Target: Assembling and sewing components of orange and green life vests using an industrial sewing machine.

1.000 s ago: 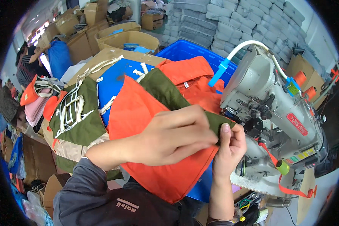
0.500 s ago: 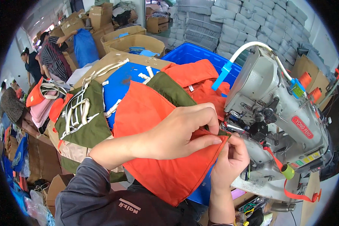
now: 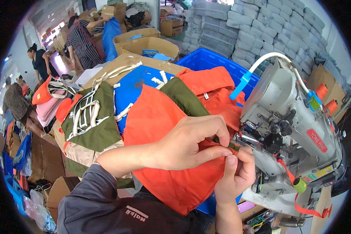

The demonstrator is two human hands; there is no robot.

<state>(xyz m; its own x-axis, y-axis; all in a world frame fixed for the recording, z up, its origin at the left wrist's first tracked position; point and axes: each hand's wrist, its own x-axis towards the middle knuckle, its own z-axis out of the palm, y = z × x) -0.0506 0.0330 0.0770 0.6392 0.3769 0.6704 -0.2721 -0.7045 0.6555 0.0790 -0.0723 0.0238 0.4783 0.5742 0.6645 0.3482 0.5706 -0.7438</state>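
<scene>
A high wall of grey soft bundles (image 3: 261,31) fills the far right of the scene, and before it, at right, stands a grey metal sewing machine (image 3: 267,87) whose left side crowds the working area. Left of the machine's head and farther off lies a deep blue plastic bin (image 3: 210,60), its near rim partly behind bunched orange fabric (image 3: 224,103). In the middle, the pointed orange fabric panel (image 3: 156,113) spreads from a far tip down to a near corner that droops over the person's dark clothing; its right end reaches close to the machine, with only a narrow gap left there. An olive green fabric piece with white straps (image 3: 105,134) lies to the left, and between it and the panel's left edge a flat blue surface (image 3: 138,80) shows bare — the plainest open patch, widening toward the far side. An olive green fabric strip (image 3: 187,95) slants out past the panel's far edge. The left hand (image 3: 193,140) crosses above the panel, fingers curled and thumb closed toward the forefinger, pinching the panel's right end. The right hand (image 3: 238,175) comes up from the near side, thumb against bent fingers, gripping the same end — the two thumb tips almost meet.
</scene>
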